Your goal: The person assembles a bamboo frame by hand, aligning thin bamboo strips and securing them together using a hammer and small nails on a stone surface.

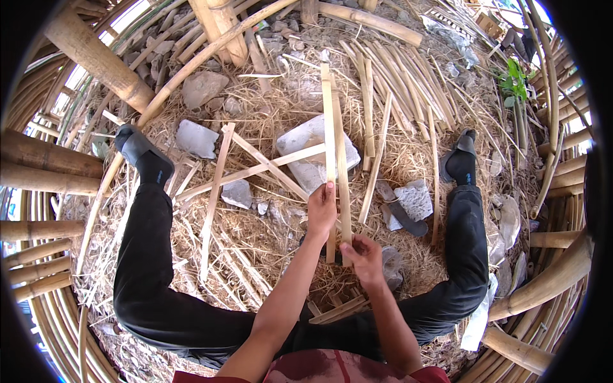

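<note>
Two long pale bamboo strips stand side by side in front of me, their far ends over a white stone block (300, 142). My left hand (322, 209) is closed round the left bamboo strip (329, 121), thumb pointing up along it. Lower down, my right hand (364, 256) pinches the near end of the right bamboo strip (343, 185) between thumb and fingers. Another bamboo strip (262, 167) lies slantwise to the left, its far end meeting the held pair. Beyond my right hand, a dark flat blade-like tool (406, 218) leans by a rough white stone (416, 199).
Many split bamboo strips (408, 83) lie in a row at the far right. Loose strips (217, 204) cross on the shaving-strewn ground at left. My outstretched legs in dark trousers flank the work. Thick bamboo poles (96, 57) and bamboo stacks (543, 274) line both sides.
</note>
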Demonstrator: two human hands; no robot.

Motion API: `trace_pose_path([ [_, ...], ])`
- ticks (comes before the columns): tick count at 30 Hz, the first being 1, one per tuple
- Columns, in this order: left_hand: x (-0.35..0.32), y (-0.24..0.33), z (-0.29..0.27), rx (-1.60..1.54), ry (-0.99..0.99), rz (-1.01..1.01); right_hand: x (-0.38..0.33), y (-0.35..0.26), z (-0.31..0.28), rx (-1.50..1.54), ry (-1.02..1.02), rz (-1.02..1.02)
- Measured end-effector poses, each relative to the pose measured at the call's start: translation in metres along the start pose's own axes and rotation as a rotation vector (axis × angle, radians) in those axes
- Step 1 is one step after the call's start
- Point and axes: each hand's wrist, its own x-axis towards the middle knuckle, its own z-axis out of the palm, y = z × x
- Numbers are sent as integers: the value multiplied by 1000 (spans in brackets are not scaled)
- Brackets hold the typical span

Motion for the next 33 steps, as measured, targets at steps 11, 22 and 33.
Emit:
trace_pose_path([
  [11,-41,-75,-126,936,846,167,150,-73,26,-28,-183,-3],
  [22,98,39,-77,1249,175,849,138,-28,13,-136,124,118],
  [33,102,34,-101,974,-325,673,148,-58,31,175,-96,1],
])
